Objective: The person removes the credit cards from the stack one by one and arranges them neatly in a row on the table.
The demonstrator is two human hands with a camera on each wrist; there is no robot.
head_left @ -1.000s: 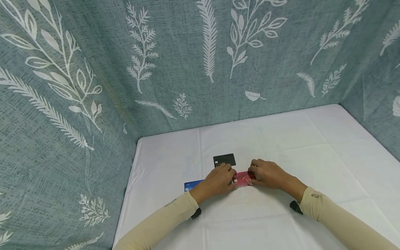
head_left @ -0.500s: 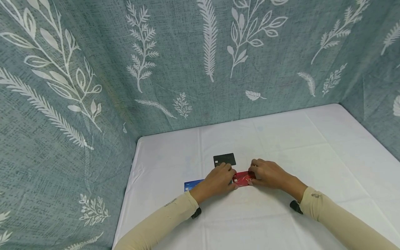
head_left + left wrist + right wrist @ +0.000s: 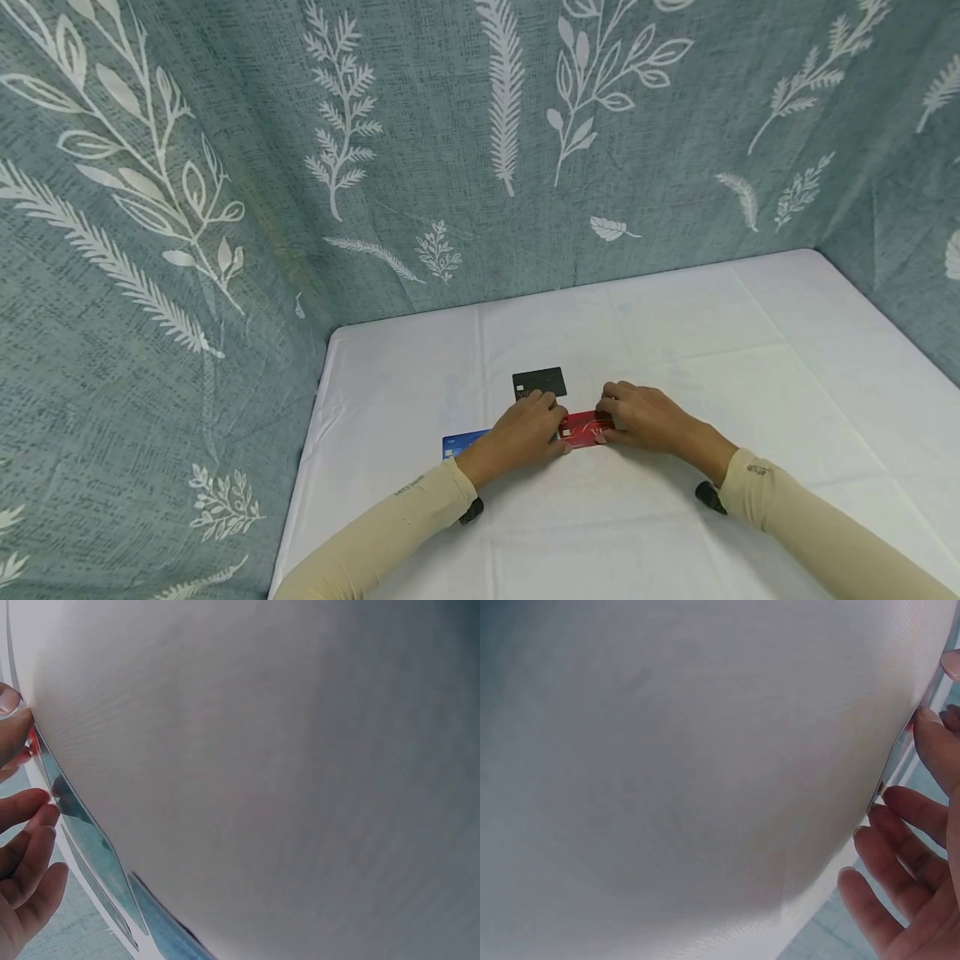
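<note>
A red bank card (image 3: 582,428) with a chip and pale lettering lies flat on the white-covered table between the two hands. My left hand (image 3: 521,433) holds its left end, thumb at the near edge and curled fingers at the far side. At the right end, my right hand (image 3: 648,419) grips the card between thumb and fingers. A black card (image 3: 539,382) sits just beyond the left fingertips, its lower part hidden. Under the left forearm side, a blue card (image 3: 463,443) shows only its left portion. In the left wrist view, glossy card edges (image 3: 97,844) run beside the left fingers (image 3: 37,851).
A white cloth (image 3: 675,333) with fold creases covers the table. Behind and at both sides hangs a teal curtain (image 3: 450,150) with white leaf prints. Dark wrist devices (image 3: 471,511) show under both cream sleeves (image 3: 390,529).
The red card looks a deeper red with less glare than one second ago. Both hands and the cards keep their places; the head view shifts very slightly.
</note>
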